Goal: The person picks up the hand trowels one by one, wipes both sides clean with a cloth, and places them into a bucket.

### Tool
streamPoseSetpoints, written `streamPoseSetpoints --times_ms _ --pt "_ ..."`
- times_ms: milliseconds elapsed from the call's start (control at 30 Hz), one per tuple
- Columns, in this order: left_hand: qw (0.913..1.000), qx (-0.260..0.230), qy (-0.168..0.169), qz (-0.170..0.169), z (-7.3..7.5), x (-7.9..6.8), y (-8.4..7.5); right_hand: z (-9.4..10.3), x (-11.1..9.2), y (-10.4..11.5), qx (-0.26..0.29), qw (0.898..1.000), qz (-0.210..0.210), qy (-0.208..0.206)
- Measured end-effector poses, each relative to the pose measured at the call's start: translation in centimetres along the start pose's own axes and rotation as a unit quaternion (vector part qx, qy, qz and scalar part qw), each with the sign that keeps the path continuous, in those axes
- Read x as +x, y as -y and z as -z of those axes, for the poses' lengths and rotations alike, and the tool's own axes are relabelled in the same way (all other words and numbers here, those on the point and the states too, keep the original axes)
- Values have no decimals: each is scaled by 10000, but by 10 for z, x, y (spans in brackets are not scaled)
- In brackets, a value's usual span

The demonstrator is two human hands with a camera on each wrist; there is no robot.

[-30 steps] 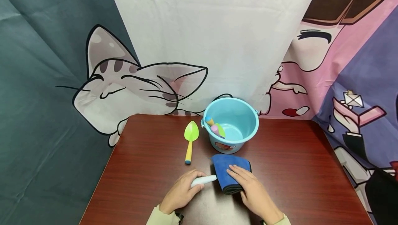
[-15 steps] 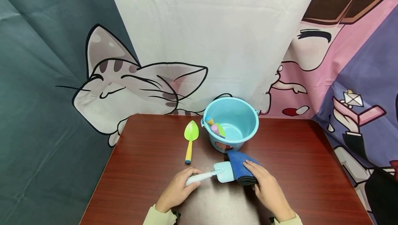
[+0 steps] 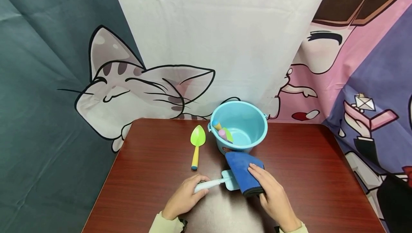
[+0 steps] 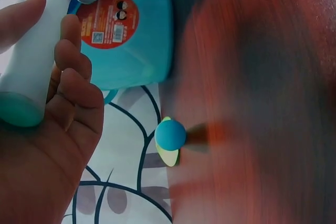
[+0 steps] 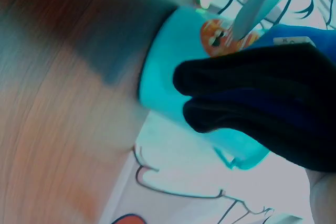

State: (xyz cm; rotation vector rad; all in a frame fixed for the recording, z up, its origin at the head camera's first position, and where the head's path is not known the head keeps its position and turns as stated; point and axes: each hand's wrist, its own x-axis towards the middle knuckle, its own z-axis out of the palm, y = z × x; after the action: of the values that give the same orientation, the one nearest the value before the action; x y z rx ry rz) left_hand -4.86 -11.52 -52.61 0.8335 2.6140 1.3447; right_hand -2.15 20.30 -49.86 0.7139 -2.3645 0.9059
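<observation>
My left hand [image 3: 184, 198] grips a pale blue toy shovel by its white handle [image 3: 208, 184], fingers curled round it in the left wrist view. The shovel's flat blade [image 3: 229, 180] points right, its far part covered by a folded blue cloth [image 3: 245, 171] with black edging. My right hand [image 3: 275, 198] holds that cloth, fingers on top and thumb lower down. From the right wrist view, the cloth's dark folds [image 5: 241, 87] hang over the table in front of the bucket, and the blade [image 5: 260, 9] sticks out past them.
A light blue bucket [image 3: 254, 142] with several toy pieces inside stands at the back of the table, just behind the cloth. Left of it lies a green toy shovel [image 3: 197, 138] with a yellow handle. A printed curtain [image 3: 225, 47] hangs along the table's back edge.
The cloth first slid right, baring the blade, and has since come back left over part of it. My left hand still holds the shovel, drawn slightly left from one second ago.
</observation>
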Motion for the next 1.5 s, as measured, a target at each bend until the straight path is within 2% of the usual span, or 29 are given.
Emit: streamPoseSetpoints --times_ms 200,433,633,767,1033,1167,1333,1500 --pt "9999 49 164 12 -5 4 -2 -7 4 9 319 9986 416 -1" --pt "9998 49 204 -2 -8 10 -6 -9 5 15 86 9975 317 625" --pt "9995 125 273 87 -5 12 -10 -13 2 13 -151 9911 341 1276" --pt "9994 176 273 72 -3 12 -12 -15 1 10 -206 9886 269 1465" --pt "9996 158 155 -197 0 9 -10 -6 -4 3 -549 9889 -249 1359" --pt "9998 81 184 -50 4 8 -11 -2 -8 -2 -789 9866 -561 1312" --pt "9998 157 152 -12 17 7 -15 6 -14 -8 -896 9853 -909 1133" --pt "9996 224 34 -160 33 7 -27 17 -18 -17 -916 9860 -1117 829"
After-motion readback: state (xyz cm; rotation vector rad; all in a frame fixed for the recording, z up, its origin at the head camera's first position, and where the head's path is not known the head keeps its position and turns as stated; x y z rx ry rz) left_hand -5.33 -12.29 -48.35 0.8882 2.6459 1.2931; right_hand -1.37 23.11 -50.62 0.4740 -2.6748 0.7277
